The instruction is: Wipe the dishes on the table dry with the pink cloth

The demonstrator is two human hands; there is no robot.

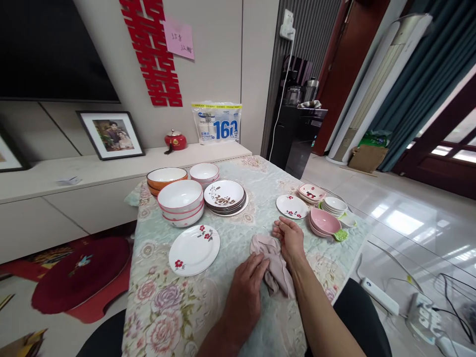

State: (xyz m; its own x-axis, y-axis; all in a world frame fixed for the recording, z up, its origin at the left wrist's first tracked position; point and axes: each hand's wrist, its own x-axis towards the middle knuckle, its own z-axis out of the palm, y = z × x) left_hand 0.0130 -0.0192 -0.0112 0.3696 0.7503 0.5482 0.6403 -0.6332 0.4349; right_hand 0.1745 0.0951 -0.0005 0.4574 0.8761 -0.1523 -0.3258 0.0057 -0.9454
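Near the front of the flowered table (201, 312), the left hand (247, 282) lays its fingers close together on a crumpled pinkish cloth (274, 267), while the right hand (292, 240) curls its fingers at the cloth's right side, though I can't tell whether either pinches it. Past the flowered plate (194, 250) toward the left edge stand nested white bowls (181, 198) and stacked brown-patterned plates (225, 194), with pink dishes (325, 221) and small nested bowls (335, 204) by the right edge. Beyond, the white cabinet (122, 171) holds a red jar (176, 141) and a bag (217, 124) reading "160".
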